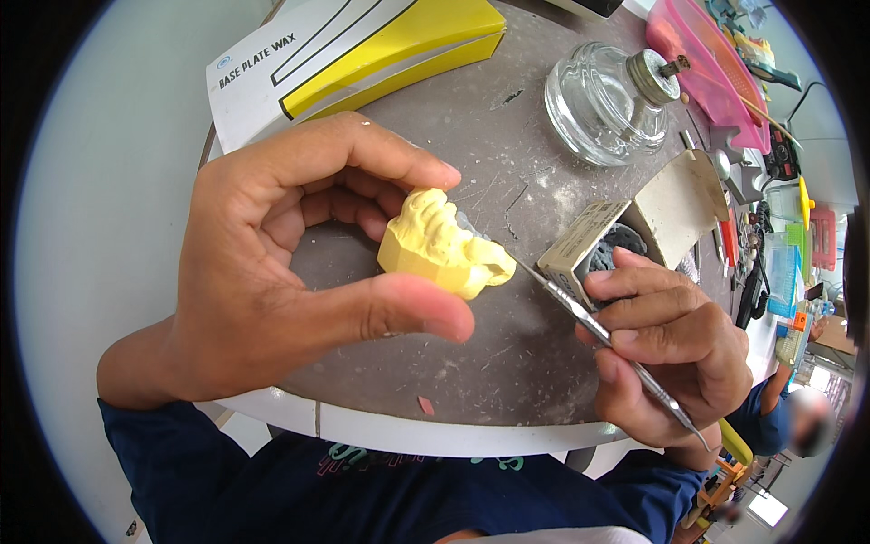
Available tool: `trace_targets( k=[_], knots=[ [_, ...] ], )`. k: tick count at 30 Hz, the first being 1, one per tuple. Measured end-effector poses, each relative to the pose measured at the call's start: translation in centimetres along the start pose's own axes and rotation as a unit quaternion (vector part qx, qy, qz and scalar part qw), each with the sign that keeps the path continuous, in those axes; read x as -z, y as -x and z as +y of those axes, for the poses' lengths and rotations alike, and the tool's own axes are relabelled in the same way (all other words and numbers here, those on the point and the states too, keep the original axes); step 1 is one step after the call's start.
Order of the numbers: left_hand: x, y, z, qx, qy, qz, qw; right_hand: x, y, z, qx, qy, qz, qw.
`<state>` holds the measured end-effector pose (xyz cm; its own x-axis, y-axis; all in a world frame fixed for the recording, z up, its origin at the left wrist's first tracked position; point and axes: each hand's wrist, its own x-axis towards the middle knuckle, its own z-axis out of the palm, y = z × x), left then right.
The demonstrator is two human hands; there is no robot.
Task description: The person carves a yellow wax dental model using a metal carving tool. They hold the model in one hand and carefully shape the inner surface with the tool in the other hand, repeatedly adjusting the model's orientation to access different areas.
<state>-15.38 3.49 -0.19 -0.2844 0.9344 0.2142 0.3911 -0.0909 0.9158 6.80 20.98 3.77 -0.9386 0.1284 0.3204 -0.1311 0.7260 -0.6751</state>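
Observation:
A yellow plaster dental model, with tooth shapes along its top, is held up over the table by my left hand. My thumb runs along its near side and the fingers curl round behind it. Something greyish and translucent shows at the model's far edge. Between the fingertips of my right hand is a slim metal dental carver with a hooked rear end. Its thin front tip reaches the right end of the model; whether it touches I cannot tell.
An open cardboard box with dark grey material stands behind my right hand. Farther back are a glass spirit burner and a yellow-and-white wax box. A pink basket and tools line the right. Another person is at far right.

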Motion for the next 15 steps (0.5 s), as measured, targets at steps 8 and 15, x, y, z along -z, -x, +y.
trace_targets(
  k=[8,15],
  knots=[
    [-0.08,-0.02,0.09,0.007,0.008,-0.001,1.0,-0.02,-0.07,0.03,0.004,0.007,-0.003,1.0],
    [0.0,-0.3,0.27,0.005,0.011,-0.011,1.0,0.13,0.14,-0.17,-0.005,0.001,0.01,1.0]
  ],
)
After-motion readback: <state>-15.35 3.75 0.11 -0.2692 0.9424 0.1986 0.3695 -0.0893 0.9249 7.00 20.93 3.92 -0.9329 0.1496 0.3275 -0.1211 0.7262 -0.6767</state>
